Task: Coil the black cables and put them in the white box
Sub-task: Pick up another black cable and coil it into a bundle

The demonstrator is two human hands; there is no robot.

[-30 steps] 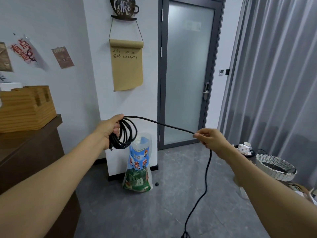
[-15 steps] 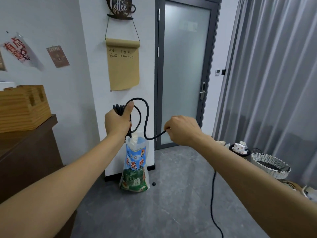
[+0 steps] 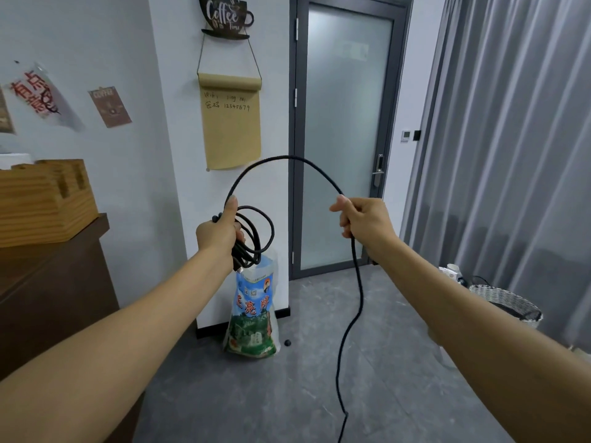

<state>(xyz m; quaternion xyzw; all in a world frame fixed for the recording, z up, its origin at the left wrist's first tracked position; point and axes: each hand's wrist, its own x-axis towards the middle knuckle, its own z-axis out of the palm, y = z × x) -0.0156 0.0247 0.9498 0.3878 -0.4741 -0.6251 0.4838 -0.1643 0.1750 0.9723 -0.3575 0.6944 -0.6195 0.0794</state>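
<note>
My left hand [image 3: 220, 233] grips a bundle of several loops of black cable [image 3: 259, 238] at chest height, the loops hanging below and to the right of the fist. From that hand the cable arches up and over to my right hand [image 3: 363, 220], which pinches it between thumb and fingers. Below the right hand the loose cable hangs down to the floor and runs out of the bottom of the frame. No white box is in view.
A printed plastic bag [image 3: 252, 311] stands on the grey floor against the white pillar. A dark wooden counter [image 3: 54, 276] with a wooden crate [image 3: 41, 203] is at left. A glass door [image 3: 342, 139] is ahead, grey curtains and a wicker basket [image 3: 508, 303] at right.
My right hand moved away from the left to the right along the cable, and a tall arch of cable now spans between them. The coil in my left hand hangs lower.
</note>
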